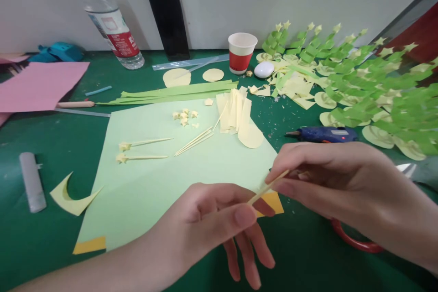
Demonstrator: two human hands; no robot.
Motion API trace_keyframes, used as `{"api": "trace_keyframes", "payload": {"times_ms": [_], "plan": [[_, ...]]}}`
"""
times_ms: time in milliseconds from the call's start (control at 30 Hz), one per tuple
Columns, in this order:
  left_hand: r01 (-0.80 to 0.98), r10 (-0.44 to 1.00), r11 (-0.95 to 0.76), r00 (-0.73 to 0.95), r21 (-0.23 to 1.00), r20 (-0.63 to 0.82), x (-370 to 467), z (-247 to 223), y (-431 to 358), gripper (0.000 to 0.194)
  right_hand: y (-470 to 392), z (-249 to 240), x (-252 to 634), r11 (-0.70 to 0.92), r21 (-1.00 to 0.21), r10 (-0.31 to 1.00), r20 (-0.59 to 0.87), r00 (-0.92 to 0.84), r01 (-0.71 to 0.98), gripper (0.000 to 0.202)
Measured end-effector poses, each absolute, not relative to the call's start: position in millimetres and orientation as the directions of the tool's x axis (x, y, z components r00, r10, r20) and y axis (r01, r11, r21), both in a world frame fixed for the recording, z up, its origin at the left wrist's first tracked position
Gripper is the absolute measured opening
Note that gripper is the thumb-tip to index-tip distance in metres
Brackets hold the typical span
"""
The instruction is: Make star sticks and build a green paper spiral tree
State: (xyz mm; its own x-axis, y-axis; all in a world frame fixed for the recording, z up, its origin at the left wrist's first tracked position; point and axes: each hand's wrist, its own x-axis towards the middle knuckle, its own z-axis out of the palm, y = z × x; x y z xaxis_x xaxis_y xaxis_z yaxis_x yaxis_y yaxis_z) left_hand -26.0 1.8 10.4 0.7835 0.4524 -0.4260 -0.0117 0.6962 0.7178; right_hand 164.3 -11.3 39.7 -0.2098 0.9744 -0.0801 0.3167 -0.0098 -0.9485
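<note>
Clock directions are from the centre of view. Between 4 and 5 o'clock, a slim pale stick [263,192] spans two hands: the left hand [219,219] pinches one end between thumb and forefinger, other fingers loosely spread; the right hand [349,187] has thumb and fingertips closed on the other. At 9 o'clock, two star-tipped sticks [147,157] look done; bare sticks [194,141] at 8 and loose paper stars [185,122] at 9 seem unjoined. At 3, many leafy stems [369,96] appear assembled, too crowded to count. Red-handled scissors [356,242] are partly covered; whether the right fingers hide a star is unclear.
</note>
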Motion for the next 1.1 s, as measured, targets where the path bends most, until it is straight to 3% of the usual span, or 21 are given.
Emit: {"api": "trace_keyframes", "payload": {"times_ms": [267,400,700,1000,1100], "plan": [[0.120,0.480,0.658,0.694,0.744,-0.536,-21,16,5,0.027,-9,36,164,0.002,-0.920,0.975,-0.086,-0.206,0.391,0.016],[0.115,0.479,0.653,0.703,0.749,-0.526,-21,13,6,0.027,-6,42,163,-0.050,-0.893,0.977,-0.137,-0.163,0.448,0.016],[0.101,0.461,0.668,0.722,0.737,-0.516,-21,8,7,0.028,-7,38,161,0.002,-0.869,0.978,-0.101,-0.181,0.494,0.015],[0.180,0.513,0.557,0.694,0.811,-0.506,-19,4,4,0.019,-9,30,158,-0.046,-0.803,0.951,-0.217,-0.219,0.595,0.020],[0.182,0.546,0.533,0.672,0.826,-0.501,-18,-1,3,0.019,-13,33,170,0.006,-0.733,0.983,-0.122,-0.140,0.680,0.025]]}}
